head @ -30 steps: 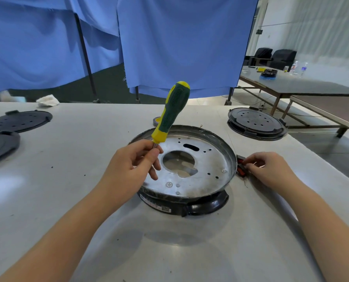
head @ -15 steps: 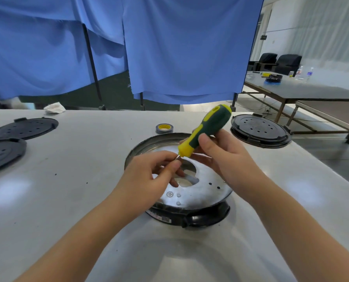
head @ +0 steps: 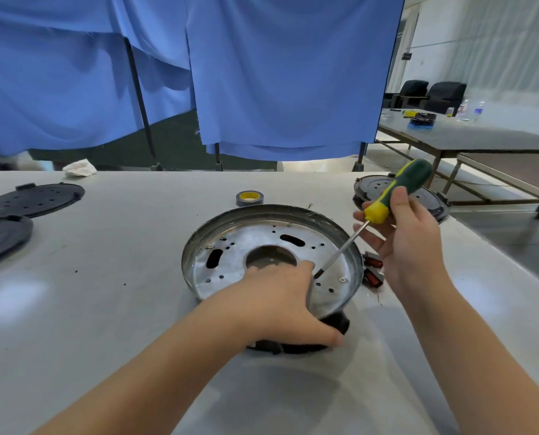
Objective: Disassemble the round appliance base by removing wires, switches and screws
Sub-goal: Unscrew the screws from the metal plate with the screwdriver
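Silvery perforated appliance base point(head: 271, 246), central hole.

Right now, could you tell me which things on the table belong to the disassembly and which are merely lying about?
In use:
round appliance base, steadied by the left hand
screwdriver, gripped by the right hand
red switches beside the base

Lying about:
tape roll
black discs at left
black disc at right
crumpled cloth

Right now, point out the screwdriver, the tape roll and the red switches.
screwdriver point(head: 398, 190): head view, on its green and yellow handle.
tape roll point(head: 250, 198): head view, on its grey outer wall.
red switches point(head: 373, 275): head view, on the nearer switch's red face.
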A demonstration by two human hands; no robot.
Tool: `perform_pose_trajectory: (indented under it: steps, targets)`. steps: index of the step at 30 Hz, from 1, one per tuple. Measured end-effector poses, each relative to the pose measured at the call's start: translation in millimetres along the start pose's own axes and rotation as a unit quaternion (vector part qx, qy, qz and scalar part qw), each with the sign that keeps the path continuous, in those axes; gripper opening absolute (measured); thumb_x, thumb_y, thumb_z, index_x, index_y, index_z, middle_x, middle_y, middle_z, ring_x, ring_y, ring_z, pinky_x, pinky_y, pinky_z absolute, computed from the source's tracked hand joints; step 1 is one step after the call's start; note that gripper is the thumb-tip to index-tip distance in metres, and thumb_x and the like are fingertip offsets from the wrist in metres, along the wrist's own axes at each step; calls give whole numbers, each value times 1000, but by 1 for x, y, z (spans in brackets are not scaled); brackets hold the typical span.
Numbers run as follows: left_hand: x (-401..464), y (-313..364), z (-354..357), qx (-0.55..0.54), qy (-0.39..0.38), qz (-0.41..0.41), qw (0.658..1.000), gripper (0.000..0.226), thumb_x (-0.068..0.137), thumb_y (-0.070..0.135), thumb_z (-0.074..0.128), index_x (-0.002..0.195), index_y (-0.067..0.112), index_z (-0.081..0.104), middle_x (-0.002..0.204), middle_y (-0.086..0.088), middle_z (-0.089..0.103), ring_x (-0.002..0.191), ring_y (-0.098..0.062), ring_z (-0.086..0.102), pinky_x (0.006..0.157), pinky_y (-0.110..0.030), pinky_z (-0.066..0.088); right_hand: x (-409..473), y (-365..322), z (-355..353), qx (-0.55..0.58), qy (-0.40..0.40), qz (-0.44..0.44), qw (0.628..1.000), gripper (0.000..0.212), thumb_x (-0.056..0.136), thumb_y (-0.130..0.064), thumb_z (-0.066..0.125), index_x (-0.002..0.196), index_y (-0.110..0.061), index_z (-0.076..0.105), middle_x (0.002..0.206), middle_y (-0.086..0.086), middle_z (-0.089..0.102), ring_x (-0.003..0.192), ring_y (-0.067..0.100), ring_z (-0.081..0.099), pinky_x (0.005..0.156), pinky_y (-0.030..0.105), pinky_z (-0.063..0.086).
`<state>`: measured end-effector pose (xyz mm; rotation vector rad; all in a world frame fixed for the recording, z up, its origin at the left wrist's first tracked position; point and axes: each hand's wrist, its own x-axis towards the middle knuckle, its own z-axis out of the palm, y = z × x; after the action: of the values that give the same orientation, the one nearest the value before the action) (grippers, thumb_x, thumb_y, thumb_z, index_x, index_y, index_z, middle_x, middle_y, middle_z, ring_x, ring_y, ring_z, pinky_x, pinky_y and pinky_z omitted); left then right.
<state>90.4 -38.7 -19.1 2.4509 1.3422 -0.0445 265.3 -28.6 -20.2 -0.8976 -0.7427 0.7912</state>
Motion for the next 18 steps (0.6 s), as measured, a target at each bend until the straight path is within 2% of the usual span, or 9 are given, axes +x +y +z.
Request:
perform_pose_trajectory:
  steps: [2,3,7,10,12,14,16,17,18]
  targets:
    - [1,-2,-1,-15,-6,17,1000,75,66,70,66,125,28,46,120,6,56,112,-22,51,85,-33,41,2,1,-2,2,-1,5,1000,24,100,-31,45,95,-13,59,67,-1,70,66,16,71,55,27,56]
    - [0,-5,-3,-19,-15,23,999,78,65,70,66,129,30,45,123,7,54,115,-21,50,89,-32,40,3,1,-2,3,-5,8,1000,25,100,-32,45,96,-12,59,67,-1,70,66,16,71,55,27,56]
    - [-4,-27,-8,-19,-44,47,998,95,63,70,69,143,45,24,137,17,40,131,-17,34,101,-34,34,4,2,-5,-1,-20,13,1000,26,99,-33,44,99,-12,59,71,0,72,70,17,72,56,28,56]
    - [-8,-43,-12,-39,-68,80,994,92,64,62,74,140,53,22,139,26,34,131,-4,26,98,-23,27,3,2,-3,-15,-24,13,1000,27,100,-34,43,99,-12,59,72,-1,71,69,16,72,55,28,56]
    - [-11,-49,-19,-34,-92,94,991,93,65,56,78,137,60,20,130,40,32,123,7,24,95,-16,22,2,2,-2,-21,-27,18,999,27,100,-34,42,99,-12,59,72,0,71,68,15,71,55,28,56]
    - [-14,-55,-28,-15,-126,93,988,95,66,49,80,132,68,15,109,55,25,116,14,25,94,-13,22,1,1,-1,-25,-36,25,999,28,100,-33,42,99,-12,59,73,1,70,67,15,71,54,28,56]
    - [-17,-59,-38,12,-162,88,983,97,68,42,81,126,75,11,96,61,20,104,27,28,88,-7,25,0,1,0,-24,-55,40,997,27,100,-32,42,100,-11,59,74,2,70,65,15,71,53,28,55]
    - [-18,-61,-42,28,-178,88,980,97,69,39,81,123,77,10,96,61,21,99,33,27,85,-5,27,-1,1,1,-23,-68,47,996,27,100,-32,42,100,-11,59,75,3,69,64,16,70,52,28,55]
    - [-19,-62,-45,43,-191,91,976,97,70,37,81,122,78,10,104,57,23,105,31,27,89,-7,29,-3,2,1,-24,-83,52,995,26,100,-31,42,101,-10,58,75,4,69,64,16,70,52,28,55]
